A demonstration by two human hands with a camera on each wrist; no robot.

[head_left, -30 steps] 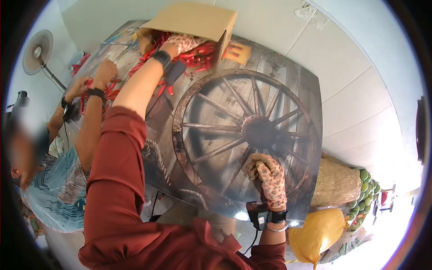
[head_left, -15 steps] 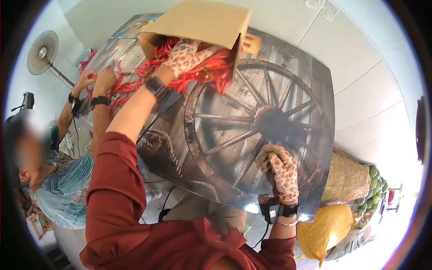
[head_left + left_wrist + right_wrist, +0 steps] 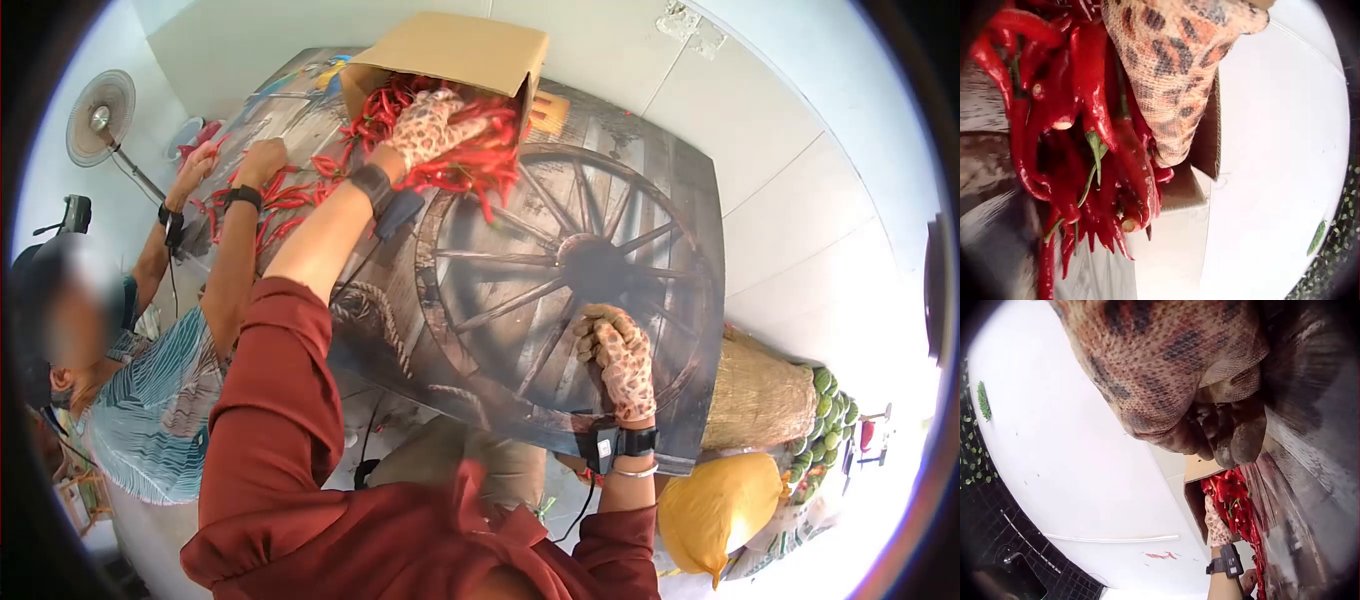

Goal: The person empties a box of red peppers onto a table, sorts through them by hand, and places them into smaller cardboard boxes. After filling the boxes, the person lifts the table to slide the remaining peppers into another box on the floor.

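My left hand [image 3: 432,125], in a spotted glove, lies with fingers spread on a heap of red chilies [image 3: 470,165] spilling from a tipped cardboard box [image 3: 460,50] at the table's far end. In the left wrist view the gloved fingers [image 3: 1169,69] press against the chilies [image 3: 1085,125] beside the box flap [image 3: 1207,144]. My right hand [image 3: 615,350], also gloved, rests curled on the wagon-wheel printed table [image 3: 520,260] near its front edge and holds nothing. The right wrist view shows its fingertips [image 3: 1210,419] bent against the tabletop.
A second person [image 3: 150,400] at the left has both hands among loose chilies [image 3: 290,195] on the table's left end. A fan [image 3: 97,115] stands behind them. A straw basket [image 3: 755,400], a yellow sack [image 3: 715,510] and green fruits [image 3: 825,420] sit at the right.
My left hand has come out of the box mouth onto the chilies, and more of them now lie spread in front of the box. My right hand stays curled on the table.
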